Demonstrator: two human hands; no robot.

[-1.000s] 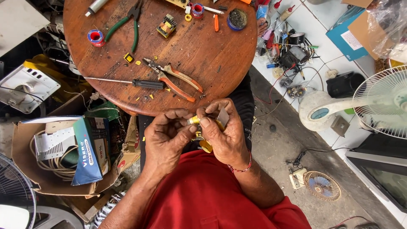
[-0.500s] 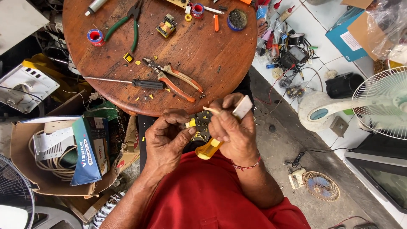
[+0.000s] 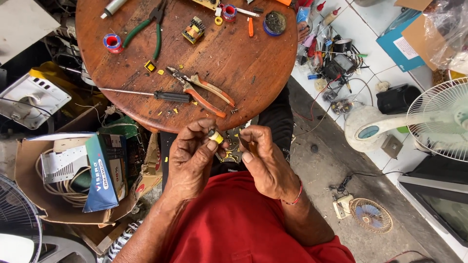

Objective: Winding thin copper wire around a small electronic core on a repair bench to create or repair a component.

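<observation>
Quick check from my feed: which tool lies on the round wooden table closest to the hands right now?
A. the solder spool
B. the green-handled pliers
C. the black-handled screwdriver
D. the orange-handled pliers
D: the orange-handled pliers lie near the front edge of the round wooden table, just above the left hand and right hand.

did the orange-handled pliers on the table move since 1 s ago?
No. The orange-handled pliers lie in the same spot beside the black-handled screwdriver near the round table's front edge.
</observation>
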